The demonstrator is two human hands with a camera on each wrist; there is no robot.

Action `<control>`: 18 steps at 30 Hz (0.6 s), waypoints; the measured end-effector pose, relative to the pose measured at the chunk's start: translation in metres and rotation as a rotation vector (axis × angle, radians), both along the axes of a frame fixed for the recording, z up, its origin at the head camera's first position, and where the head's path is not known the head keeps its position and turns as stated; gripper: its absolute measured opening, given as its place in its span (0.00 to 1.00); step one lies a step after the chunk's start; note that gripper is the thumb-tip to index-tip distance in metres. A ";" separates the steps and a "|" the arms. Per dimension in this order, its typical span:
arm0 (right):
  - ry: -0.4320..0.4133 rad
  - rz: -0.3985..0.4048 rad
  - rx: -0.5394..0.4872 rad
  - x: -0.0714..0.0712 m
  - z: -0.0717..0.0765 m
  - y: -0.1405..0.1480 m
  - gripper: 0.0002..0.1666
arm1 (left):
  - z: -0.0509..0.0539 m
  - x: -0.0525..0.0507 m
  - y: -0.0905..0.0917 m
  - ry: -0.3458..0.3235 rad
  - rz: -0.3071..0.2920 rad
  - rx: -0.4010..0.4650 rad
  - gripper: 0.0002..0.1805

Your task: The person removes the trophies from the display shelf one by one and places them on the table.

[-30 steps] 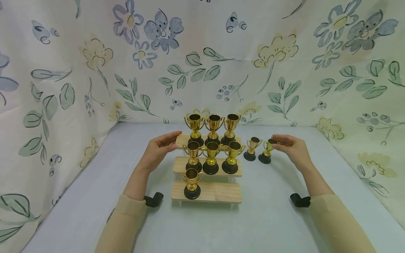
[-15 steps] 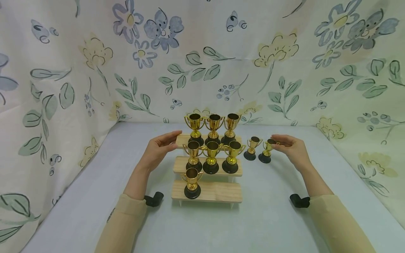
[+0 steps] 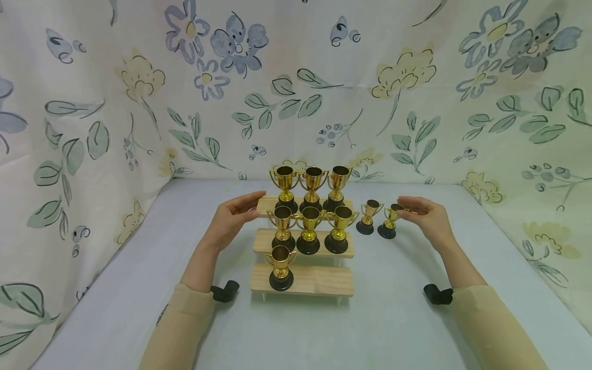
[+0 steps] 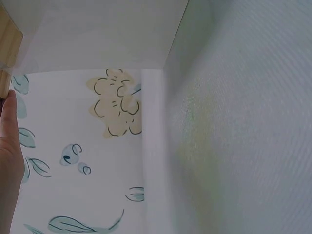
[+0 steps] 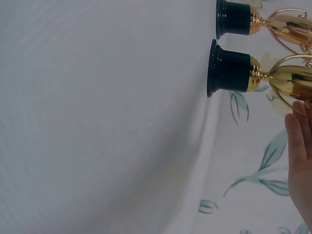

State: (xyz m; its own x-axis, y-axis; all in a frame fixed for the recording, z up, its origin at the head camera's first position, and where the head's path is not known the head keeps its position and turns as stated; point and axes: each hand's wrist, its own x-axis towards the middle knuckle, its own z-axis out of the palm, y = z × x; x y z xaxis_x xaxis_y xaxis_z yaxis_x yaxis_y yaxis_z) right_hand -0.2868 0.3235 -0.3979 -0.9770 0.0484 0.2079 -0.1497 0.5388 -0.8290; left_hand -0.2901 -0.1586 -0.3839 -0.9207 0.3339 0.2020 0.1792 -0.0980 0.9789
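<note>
A three-tier wooden display stand (image 3: 324, 280) carries small gold trophies on black bases. My left hand (image 3: 231, 221) holds the left end of its top shelf (image 3: 266, 206), thumb at the front edge and fingers towards the back. In the left wrist view only part of that hand (image 4: 9, 156) shows against the wood (image 4: 9, 41). To the stand's right, two more trophies are upright on the table. My right hand (image 3: 427, 218) pinches the outer trophy (image 3: 388, 226) by its right handle; its base (image 5: 234, 70) rests on the table. The other trophy (image 3: 367, 218) is just left of it.
Three trophies stand on the top shelf and three on the middle shelf. One trophy (image 3: 280, 270) is at the left of the bottom shelf. A floral curtain (image 3: 296, 103) hangs behind the pale table (image 3: 300, 334) and along both sides.
</note>
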 end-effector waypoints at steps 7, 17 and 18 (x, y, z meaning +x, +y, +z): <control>0.150 -0.073 -0.092 0.001 0.002 -0.002 0.27 | 0.000 0.000 0.000 0.003 0.006 -0.010 0.31; 0.370 0.013 -0.546 0.020 0.033 -0.028 0.20 | 0.000 0.000 0.001 0.002 0.008 -0.020 0.31; 0.384 0.033 -0.570 0.022 0.036 -0.031 0.19 | 0.000 0.000 0.001 0.002 0.009 -0.022 0.31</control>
